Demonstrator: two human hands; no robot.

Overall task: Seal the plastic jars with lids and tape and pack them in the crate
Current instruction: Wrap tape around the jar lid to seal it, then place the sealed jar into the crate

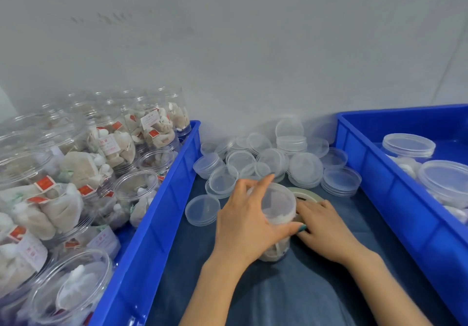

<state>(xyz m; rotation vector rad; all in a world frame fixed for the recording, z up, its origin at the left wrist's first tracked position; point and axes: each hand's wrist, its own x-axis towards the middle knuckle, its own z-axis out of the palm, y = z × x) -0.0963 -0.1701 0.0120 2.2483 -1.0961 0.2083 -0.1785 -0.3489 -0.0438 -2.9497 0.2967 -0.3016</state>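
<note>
Gripping the jar [278, 206] round its lidded top, the left hand [243, 222] curls thumb and fingers on it. The right hand [326, 227] lies against its side, fingers straight, pressing. If the slick clear plastic turns in that grip, the tape would likely wrinkle or miss the lid seam. Just beyond the right hand lies the pale tape roll [307, 191]. Farther off, thin round translucent lids [305, 167] sit in a loose heap. Right of the right hand, a hard blue crate [379, 173] holds lidded jars.
</note>
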